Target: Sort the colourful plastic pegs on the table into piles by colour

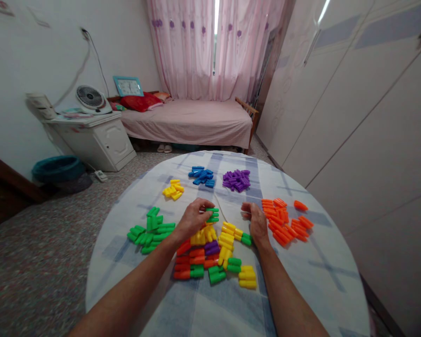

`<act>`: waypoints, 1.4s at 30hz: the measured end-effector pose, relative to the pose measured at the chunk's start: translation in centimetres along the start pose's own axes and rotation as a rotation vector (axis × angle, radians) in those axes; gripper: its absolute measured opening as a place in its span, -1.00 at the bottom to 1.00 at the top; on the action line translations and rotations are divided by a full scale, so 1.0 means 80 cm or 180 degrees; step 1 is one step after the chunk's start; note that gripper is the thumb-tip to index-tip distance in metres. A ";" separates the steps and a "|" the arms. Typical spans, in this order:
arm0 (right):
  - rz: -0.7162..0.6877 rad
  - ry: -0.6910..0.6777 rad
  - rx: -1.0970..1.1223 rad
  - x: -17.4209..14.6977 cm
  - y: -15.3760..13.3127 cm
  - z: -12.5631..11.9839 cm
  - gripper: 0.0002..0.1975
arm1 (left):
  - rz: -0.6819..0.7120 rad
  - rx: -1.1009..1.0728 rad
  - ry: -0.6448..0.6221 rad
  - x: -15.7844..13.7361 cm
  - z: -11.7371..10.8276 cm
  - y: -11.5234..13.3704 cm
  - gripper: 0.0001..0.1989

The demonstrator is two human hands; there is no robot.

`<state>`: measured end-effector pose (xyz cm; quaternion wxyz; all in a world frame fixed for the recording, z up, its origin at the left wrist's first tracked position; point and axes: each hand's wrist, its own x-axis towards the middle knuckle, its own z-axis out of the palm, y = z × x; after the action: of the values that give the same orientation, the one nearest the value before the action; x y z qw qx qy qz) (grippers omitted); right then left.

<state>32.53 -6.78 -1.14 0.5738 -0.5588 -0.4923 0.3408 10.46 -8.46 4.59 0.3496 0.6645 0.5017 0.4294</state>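
Observation:
My left hand [195, 216] pinches a green plastic building block [213, 215] with rounded prongs, held just above the table's middle. My right hand [255, 219] hovers to the right, fingers loosely apart and nothing visible in them. Between and below both hands lies a joined figure of blocks: a yellow part [226, 241], a purple block [211, 247] and an orange part [196, 256], with green pieces at its ends. Left of my left arm spreads a heap of green blocks [153, 232]. Close to my right hand is a pile of orange blocks [280, 222].
Yellow blocks [173, 190], blue blocks [201, 176] and purple blocks [236, 180] form separate piles toward the far side of the round table [323, 299] with its checked cloth. One orange piece [301, 205] lies apart. Beyond stand a bed [196, 119] and a cabinet [107, 145].

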 end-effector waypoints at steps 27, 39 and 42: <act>0.0069 0.0070 0.0112 0.000 -0.003 0.003 -0.43 | -0.0603 0.1468 0.1871 -0.066 -0.155 -0.082 -0.58; 0.0249 0.0119 0.0570 0.002 0.004 -0.003 -0.49 | 0.1596 0.2091 -0.0972 -0.045 0.066 0.049 -0.68; 0.0363 0.0198 0.0732 0.005 0.007 -0.004 -0.49 | 0.1557 0.2466 -0.1221 -0.033 0.107 0.047 -0.79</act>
<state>33.01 -6.42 -1.60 0.6288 -0.5267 -0.3994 0.4095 19.39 -12.23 4.03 0.0521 0.9109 0.3805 0.1508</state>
